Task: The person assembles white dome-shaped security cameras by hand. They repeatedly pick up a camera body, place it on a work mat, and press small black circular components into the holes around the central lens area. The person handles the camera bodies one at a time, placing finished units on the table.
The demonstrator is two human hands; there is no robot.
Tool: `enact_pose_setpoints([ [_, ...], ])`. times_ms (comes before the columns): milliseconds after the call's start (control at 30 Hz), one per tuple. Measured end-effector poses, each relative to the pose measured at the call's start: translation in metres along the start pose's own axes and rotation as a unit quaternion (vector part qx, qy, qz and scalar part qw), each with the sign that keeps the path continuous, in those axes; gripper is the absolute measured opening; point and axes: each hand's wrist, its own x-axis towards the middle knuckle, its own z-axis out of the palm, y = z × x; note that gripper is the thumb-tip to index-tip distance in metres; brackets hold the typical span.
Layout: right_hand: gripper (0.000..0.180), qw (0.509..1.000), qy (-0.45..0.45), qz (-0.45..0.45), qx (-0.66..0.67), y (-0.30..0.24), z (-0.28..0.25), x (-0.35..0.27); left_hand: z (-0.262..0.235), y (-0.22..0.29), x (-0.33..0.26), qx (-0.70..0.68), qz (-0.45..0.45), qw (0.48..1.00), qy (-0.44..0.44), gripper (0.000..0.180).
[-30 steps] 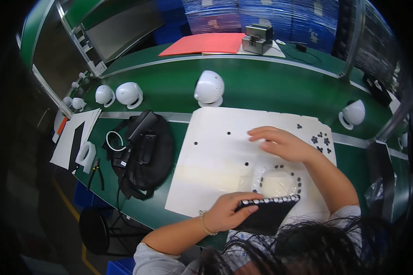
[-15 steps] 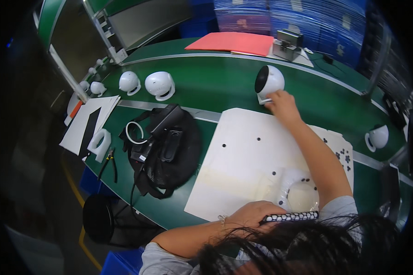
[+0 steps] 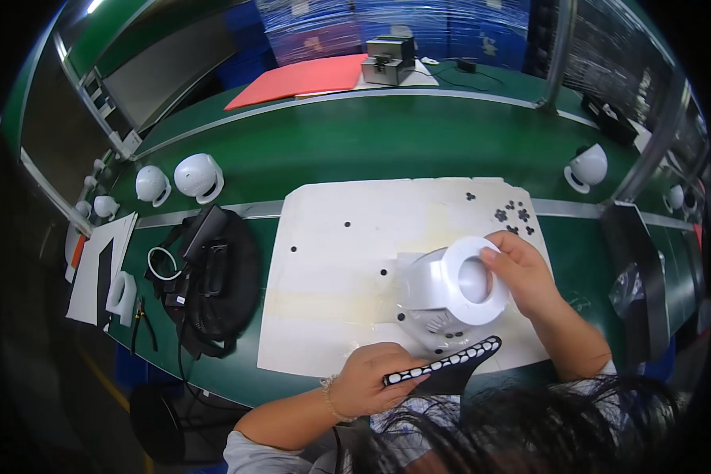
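White domed device (image 3: 426, 283) points its ring foot (image 3: 478, 314) rightward, long axis crosswise; your right fingers (image 3: 509, 267) grasp it, left fingers (image 3: 407, 386) a white-dotted black board (image 3: 450, 378).

The white casing (image 3: 423, 284) looks like smooth, glossy plastic, and the black board (image 3: 452, 381) appears matt. The white sheet (image 3: 324, 300) resembles dull paper or card over a smooth green tabletop (image 3: 316, 142) with a soft sheen. The black bag (image 3: 238, 292) looks like matt cloth, the box (image 3: 381, 73) shiny metal, the clear wrap (image 3: 482, 31) glossy, crinkled plastic.
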Motion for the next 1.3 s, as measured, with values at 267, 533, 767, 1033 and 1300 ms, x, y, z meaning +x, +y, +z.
enact_pose_setpoints([
  [267,0.031,0.985,0.01,-0.057,-0.163,0.003,-0.009,-0.017,0.009,0.006,0.008,0.016,-0.021,1.0,0.012,0.011],
  [533,0.027,0.783,-0.057,-0.465,-0.409,-0.008,0.011,-0.06,0.017,0.005,0.01,0.03,-0.036,0.998,0.051,0.013],
  [767,0.024,0.777,-0.073,-0.46,-0.423,-0.001,0.016,-0.056,0.015,0.005,0.01,0.057,-0.009,0.998,0.035,0.012],
  [1033,0.03,0.762,-0.079,-0.52,-0.377,-0.006,0.02,-0.055,0.019,0.001,0.01,0.054,-0.004,0.996,0.071,0.013],
  [1300,0.028,0.721,-0.179,-0.539,-0.397,0.006,0.026,-0.057,0.019,0.002,0.011,0.069,-0.004,0.995,0.066,0.016],
])
